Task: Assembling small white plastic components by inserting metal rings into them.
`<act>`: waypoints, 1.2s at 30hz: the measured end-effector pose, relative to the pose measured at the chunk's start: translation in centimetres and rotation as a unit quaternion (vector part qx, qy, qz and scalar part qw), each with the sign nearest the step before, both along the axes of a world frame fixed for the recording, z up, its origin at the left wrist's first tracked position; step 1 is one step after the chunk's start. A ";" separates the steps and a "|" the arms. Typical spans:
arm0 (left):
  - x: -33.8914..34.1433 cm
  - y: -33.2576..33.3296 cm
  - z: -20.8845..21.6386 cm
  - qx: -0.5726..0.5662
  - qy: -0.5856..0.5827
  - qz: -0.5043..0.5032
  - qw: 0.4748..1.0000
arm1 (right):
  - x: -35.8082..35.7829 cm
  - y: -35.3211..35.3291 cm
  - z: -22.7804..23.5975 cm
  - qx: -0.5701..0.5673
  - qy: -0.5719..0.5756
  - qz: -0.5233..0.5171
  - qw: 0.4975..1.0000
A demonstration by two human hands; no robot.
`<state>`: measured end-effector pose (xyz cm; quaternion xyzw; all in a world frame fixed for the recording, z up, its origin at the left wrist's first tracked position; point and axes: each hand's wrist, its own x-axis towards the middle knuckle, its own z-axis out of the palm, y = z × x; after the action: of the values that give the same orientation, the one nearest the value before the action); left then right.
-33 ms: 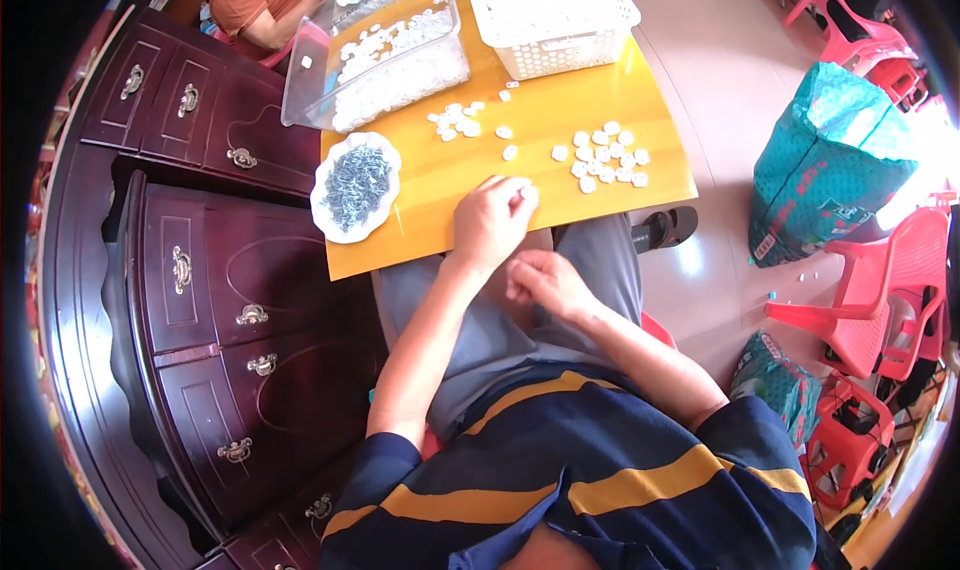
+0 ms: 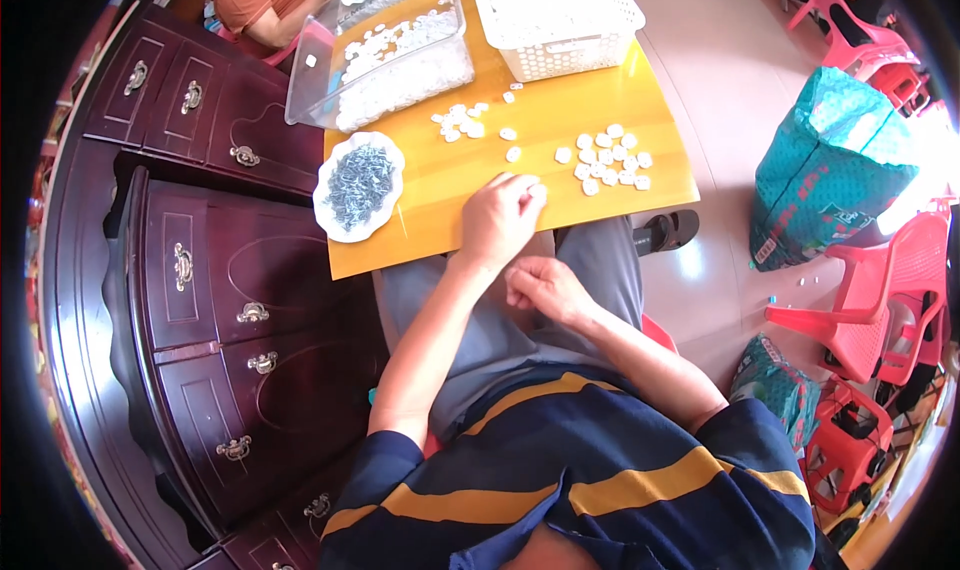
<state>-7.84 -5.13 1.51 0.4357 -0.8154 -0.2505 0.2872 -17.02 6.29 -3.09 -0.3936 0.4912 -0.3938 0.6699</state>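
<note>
**benchrat:** So the left hand (image 2: 500,220) sits on the near edge of the yellow table (image 2: 440,185), fingers curled together at the tips. Looks pinched on one small white piece (image 2: 538,188), though it's tiny and I can't swear it's actually gripped. The right hand (image 2: 545,290) is off the table, down over the lap just below that near edge, fingers loosely bunched; can't tell if anything's in it.

**tinkerbee:** Where's the rest of the pieces?

**benchrat:** A white cluster (image 2: 610,160) lies just beyond the left hand, toward the table's right side. A smaller scatter (image 2: 462,122) is further in, near the clear plastic bin (image 2: 385,50) at the far edge. The white dish of small grey metal bits (image 2: 358,185) hangs at the table's left edge, next to the dark wooden drawers (image 2: 200,270).

**tinkerbee:** That dish worries me.

**benchrat:** Same. My guess: an elbow swing sends it off the left edge (it's about as close to the rim as it gets). Also, working right at the near edge means a fumbled piece drops into the lap or onto the floor. And a careless sweep of the left hand could shove the cluster off the right side, since nothing there would stop them.

**tinkerbee:** The white basket (image 2: 555,15) at the far edge looks safe at least.
</note>
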 end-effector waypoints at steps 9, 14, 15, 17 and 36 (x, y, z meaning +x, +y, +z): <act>0.9 -2.0 -1.2 0.019 0.070 -0.017 0.997 | -0.7 -0.5 1.7 0.014 0.015 0.020 1.000; 5.1 -3.5 -1.0 -0.016 0.065 0.041 0.997 | -0.7 -0.6 0.7 0.012 0.001 0.042 0.999; 6.1 -3.5 -0.9 -0.021 0.063 0.051 0.997 | -0.7 -0.5 0.8 0.014 -0.002 0.044 0.999; 8.0 -3.6 0.0 -0.084 -0.009 0.080 0.993 | -0.8 -0.5 1.6 0.009 0.007 0.051 0.999; 17.7 -8.3 0.8 -0.142 -0.122 0.156 0.970 | -0.6 -0.6 1.5 0.000 0.028 0.075 0.997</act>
<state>9.87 -13.46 2.35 0.5398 -0.7933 -0.0286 0.2801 -17.63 5.66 -1.60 -0.4403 0.4790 -0.3313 0.6833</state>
